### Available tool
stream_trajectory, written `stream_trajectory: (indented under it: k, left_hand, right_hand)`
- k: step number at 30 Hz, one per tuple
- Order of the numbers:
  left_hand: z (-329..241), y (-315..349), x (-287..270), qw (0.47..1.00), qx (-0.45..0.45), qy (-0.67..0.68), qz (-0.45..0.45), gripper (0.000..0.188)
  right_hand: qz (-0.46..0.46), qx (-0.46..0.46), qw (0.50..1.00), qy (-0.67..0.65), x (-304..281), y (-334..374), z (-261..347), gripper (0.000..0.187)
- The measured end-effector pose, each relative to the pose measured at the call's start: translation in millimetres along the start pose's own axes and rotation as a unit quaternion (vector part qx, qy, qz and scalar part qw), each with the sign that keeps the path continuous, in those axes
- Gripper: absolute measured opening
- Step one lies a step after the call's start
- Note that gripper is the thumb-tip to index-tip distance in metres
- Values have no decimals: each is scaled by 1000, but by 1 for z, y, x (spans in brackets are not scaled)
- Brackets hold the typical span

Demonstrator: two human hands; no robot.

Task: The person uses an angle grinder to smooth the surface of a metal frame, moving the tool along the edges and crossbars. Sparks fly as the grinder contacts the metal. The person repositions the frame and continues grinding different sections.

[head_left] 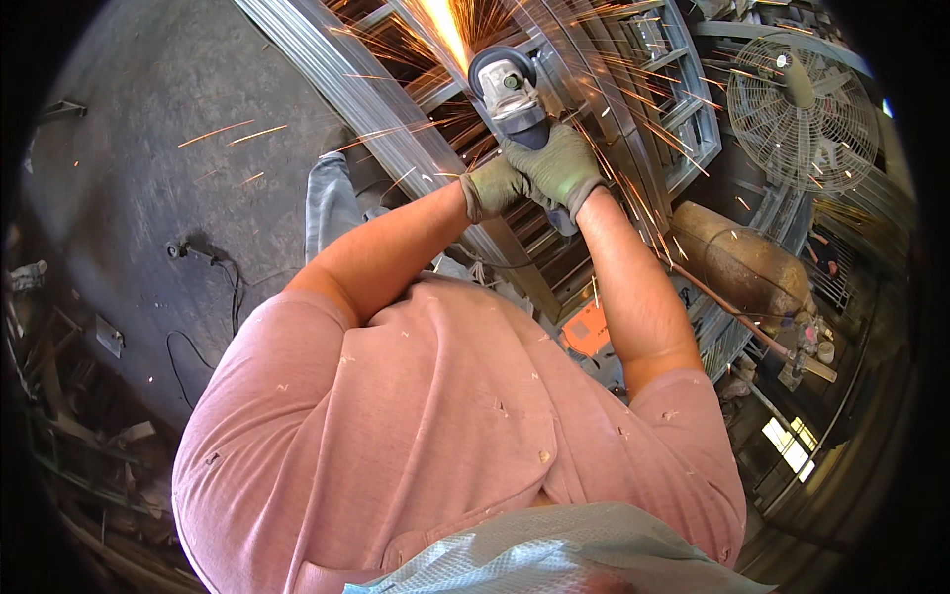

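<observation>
An angle grinder [507,84] with a silver head and dark body points away from me, its disc at a metal frame [633,119]. A bright stream of sparks shoots up and left from the disc. My right hand [559,168], in a grey-green work glove, is wrapped round the grinder's body. Close against it, my left hand [494,188], gloved alike, closes round the tool from the left, its fingers partly hidden by the right hand. Where exactly the disc meets the metal is lost in the glare.
Long steel profiles [371,109] run diagonally ahead. On the right stand a large caged fan [804,114] and a rusty cylinder [742,259] with a hose. An orange object [586,330] lies below my right forearm. A corded tool [193,253] rests on the dark floor [148,178].
</observation>
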State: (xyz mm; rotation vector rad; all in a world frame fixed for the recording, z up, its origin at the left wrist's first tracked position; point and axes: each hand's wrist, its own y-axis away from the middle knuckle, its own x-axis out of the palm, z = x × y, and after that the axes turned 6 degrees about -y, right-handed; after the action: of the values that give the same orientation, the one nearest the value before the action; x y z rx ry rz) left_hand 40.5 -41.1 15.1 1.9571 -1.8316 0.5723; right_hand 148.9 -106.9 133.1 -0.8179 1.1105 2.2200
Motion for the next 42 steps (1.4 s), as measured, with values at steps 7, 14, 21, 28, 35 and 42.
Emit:
stream_trajectory:
  k: [7, 14, 21, 28, 35, 42]
  left_hand:
    - [0, -1, -2, 997, -2, -72, 8, 49]
    - [4, -2, 0, 999, -26, 44, 4, 46]
    - [12, -4, -5, 994, -59, 75, 54, 50]
    - [6, -8, -8, 980, -135, 128, 64, 49]
    - [-23, -7, 0, 993, -92, 2, 80, 57]
    - [-69, 36, 47, 971, -212, 100, 37, 57]
  right_hand:
    - [-8, 6, 999, 53, 3, 0, -3, 60]
    - [-27, 13, 999, 22, 2, 0, -2, 64]
    - [-39, 15, 999, 11, 4, -1, -4, 61]
    - [-44, 55, 995, -69, -1, -7, -5, 68]
    - [-162, 18, 977, -137, 5, 22, -10, 65]
    - [-65, 75, 954, -284, -3, 69, -18, 53]
